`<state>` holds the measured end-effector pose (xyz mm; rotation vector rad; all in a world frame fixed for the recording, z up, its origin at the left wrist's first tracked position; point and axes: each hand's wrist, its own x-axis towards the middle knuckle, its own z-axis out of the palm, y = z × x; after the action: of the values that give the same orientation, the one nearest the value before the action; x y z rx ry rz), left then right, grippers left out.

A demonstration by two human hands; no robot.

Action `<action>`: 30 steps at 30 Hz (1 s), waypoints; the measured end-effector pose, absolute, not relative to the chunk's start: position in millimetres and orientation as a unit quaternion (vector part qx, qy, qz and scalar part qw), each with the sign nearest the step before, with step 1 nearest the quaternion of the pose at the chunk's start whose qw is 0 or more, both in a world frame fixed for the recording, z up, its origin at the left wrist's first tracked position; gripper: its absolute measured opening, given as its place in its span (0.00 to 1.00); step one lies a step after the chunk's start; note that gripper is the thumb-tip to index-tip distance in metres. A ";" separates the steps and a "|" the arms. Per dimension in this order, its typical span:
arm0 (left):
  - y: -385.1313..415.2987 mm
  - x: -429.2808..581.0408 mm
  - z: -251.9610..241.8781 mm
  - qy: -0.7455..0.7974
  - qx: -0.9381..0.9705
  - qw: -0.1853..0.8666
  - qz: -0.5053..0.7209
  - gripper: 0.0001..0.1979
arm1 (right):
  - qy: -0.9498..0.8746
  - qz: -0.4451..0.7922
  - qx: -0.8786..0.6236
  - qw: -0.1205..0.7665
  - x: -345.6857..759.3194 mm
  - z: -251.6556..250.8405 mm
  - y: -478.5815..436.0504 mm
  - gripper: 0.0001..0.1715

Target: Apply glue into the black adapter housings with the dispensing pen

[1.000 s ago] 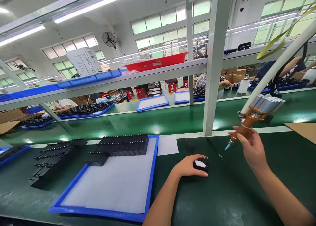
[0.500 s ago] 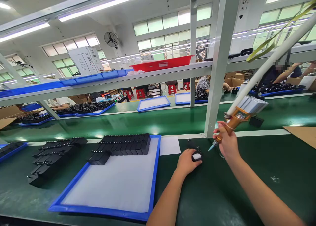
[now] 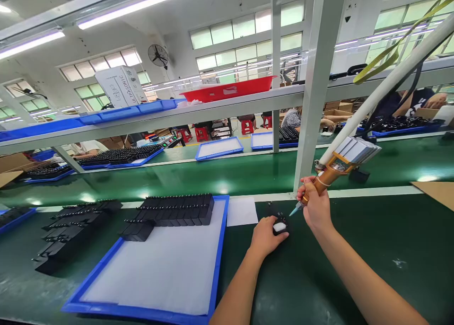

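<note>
My left hand (image 3: 265,237) holds a small black part (image 3: 280,227) with a white top on the green table, thumb and fingers around its sides. My right hand (image 3: 317,206) is wrapped round an orange and silver powered tool (image 3: 328,176) that hangs from a white arm. The tool's pale blue tip (image 3: 295,208) points down to the left, just right of the black part and apart from it. Left of my hands, a blue-rimmed tray (image 3: 220,254) with a white liner carries rows of black boxes (image 3: 177,209) at its back.
More black boxes (image 3: 76,228) stand in slanted rows left of the tray. A white paper (image 3: 242,211) lies beside the tray. A metal post (image 3: 312,88) rises behind my hands. Cardboard (image 3: 436,195) lies at right. People's hands and arms show beyond the green belt (image 3: 213,176).
My right hand has moved left with the tool, bringing its tip closer to the black part. My left hand still holds the part. The view has shifted slightly.
</note>
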<state>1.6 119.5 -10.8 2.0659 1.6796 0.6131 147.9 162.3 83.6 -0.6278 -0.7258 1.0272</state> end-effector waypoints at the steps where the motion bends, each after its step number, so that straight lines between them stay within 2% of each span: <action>1: 119.4 2.0 -10.5 0.607 0.740 0.195 0.212 0.23 | -0.332 0.473 -0.287 0.764 147.1 83.7 162.2 0.20; 9: 113.4 6.8 1.0 0.615 0.743 0.175 0.198 0.18 | -0.339 0.487 -0.266 0.760 141.4 84.5 156.5 0.19; 16: 111.2 4.6 8.6 0.631 0.728 0.174 0.205 0.21 | -0.330 0.498 -0.246 0.763 136.8 87.9 150.3 0.20; 30: 115.1 -4.2 17.9 0.608 0.686 0.209 0.342 0.19 | -0.369 0.496 -0.210 0.758 134.9 86.6 149.5 0.18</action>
<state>-4.2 115.1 17.9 1.9086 1.6910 0.9510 134.9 149.5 86.6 -0.4572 -0.8040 1.0806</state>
